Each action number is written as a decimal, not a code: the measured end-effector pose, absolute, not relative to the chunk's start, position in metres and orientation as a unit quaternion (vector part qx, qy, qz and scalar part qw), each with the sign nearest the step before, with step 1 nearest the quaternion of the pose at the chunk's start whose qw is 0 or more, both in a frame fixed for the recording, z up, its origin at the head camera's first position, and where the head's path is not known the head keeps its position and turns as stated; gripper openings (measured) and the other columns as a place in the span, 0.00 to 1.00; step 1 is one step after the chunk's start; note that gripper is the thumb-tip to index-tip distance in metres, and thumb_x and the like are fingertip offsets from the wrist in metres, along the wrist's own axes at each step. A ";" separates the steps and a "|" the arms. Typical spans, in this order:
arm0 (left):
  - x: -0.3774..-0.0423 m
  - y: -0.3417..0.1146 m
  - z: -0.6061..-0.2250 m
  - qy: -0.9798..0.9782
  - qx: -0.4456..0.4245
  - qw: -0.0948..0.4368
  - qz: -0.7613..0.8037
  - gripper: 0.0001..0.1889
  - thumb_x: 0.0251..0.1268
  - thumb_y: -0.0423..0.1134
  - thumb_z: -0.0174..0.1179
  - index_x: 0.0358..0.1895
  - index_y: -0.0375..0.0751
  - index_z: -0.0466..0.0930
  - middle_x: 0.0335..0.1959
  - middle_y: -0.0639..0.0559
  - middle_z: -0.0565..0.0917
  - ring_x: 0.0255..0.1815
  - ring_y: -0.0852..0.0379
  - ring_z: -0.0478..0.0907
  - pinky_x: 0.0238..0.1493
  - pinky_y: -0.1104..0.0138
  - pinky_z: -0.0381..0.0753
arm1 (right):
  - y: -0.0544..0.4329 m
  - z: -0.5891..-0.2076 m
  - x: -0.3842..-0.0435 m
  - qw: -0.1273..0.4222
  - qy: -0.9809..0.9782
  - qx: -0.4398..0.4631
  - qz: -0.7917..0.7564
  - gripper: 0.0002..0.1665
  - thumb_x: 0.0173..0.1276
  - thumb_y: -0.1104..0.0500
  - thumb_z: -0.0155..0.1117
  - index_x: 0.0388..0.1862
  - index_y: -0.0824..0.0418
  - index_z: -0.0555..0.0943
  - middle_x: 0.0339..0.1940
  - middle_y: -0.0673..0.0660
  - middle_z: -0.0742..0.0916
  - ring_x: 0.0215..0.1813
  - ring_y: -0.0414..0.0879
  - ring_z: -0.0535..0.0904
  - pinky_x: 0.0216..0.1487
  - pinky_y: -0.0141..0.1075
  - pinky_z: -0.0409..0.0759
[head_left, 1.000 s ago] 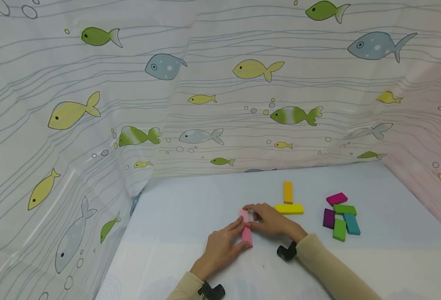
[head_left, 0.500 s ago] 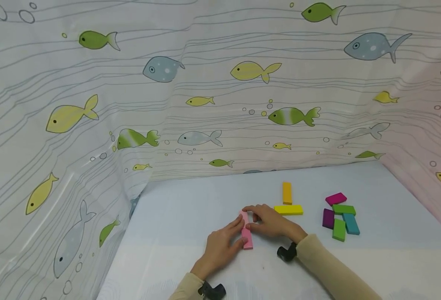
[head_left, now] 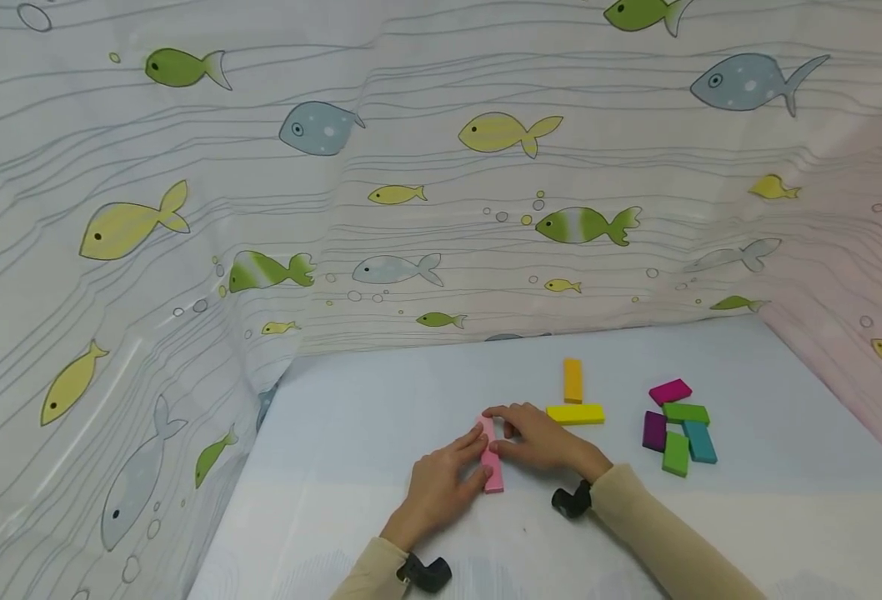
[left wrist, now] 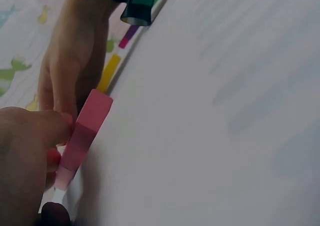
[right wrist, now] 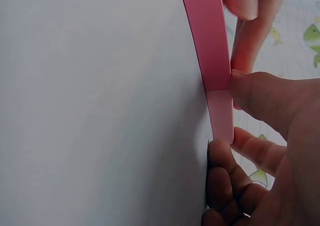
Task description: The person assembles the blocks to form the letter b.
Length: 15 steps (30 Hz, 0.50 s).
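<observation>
Your left hand (head_left: 439,490) lies along the left side of two pink blocks, fingers nearly straight, the thumb apart from them on the darker pink block (right wrist: 207,40); your right hand (head_left: 540,438) pinches the pale pink block (right wrist: 221,110) lengthwise, forefinger hooked at its far end, thumb close to where the two meet. Both lie end to end on the table (head_left: 336,467), running away from you between your hands, left of the yellow block (head_left: 574,414). The step looks like squaring up that row, so use your left fingers as a fence and draw the pale block lightly toward you with the forefinger; pushing hard from both ends would probably make the pair buckle at the joint. Sight down the long edges, then lift one hand at a time so neither block drags askew, and mind the yellow block, which sits just beside your right knuckles. The head view gives the layout, with the orange block (head_left: 573,382) end-on to the yellow one and a green block (head_left: 685,413) among others farther right, but fingertips cover much of the joint. The right wrist view bares it as a thin line between two shades, and shows your other right fingers curled beyond the far end. The left wrist view shows the darker block's near end best, with the pale one small and partly hidden.
</observation>
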<state>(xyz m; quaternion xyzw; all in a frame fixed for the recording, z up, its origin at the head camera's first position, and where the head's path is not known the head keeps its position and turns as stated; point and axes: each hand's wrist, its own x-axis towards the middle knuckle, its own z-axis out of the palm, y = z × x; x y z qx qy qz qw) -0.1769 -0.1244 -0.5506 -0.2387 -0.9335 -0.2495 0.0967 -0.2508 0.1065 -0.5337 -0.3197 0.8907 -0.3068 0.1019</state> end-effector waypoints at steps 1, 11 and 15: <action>-0.176 -0.124 -0.550 -0.934 -0.235 0.097 -0.253 0.27 0.73 0.52 0.66 0.71 0.48 0.82 0.75 0.57 0.78 0.64 0.48 0.85 0.46 0.55 0.88 | 0.106 -0.534 -0.251 0.102 0.891 -0.320 -0.306 0.34 0.76 0.45 0.68 0.77 0.52 0.74 0.37 0.44 0.78 0.45 0.42 0.70 0.45 0.37 0.71; -0.175 -0.123 -0.550 -0.939 -0.224 0.108 -0.236 0.30 0.70 0.58 0.67 0.72 0.51 0.81 0.76 0.59 0.77 0.63 0.48 0.87 0.46 0.53 0.88 | 0.106 -0.535 -0.253 0.107 0.890 -0.324 -0.304 0.35 0.76 0.45 0.68 0.78 0.51 0.73 0.38 0.43 0.78 0.45 0.42 0.70 0.46 0.37 0.72; -0.176 -0.121 -0.551 -0.937 -0.235 0.111 -0.234 0.30 0.70 0.59 0.67 0.71 0.50 0.82 0.76 0.57 0.78 0.63 0.48 0.86 0.47 0.53 0.88 | 0.117 -0.525 -0.257 0.119 0.874 -0.332 -0.334 0.38 0.76 0.44 0.68 0.80 0.53 0.71 0.50 0.49 0.85 0.53 0.46 0.77 0.56 0.43 0.79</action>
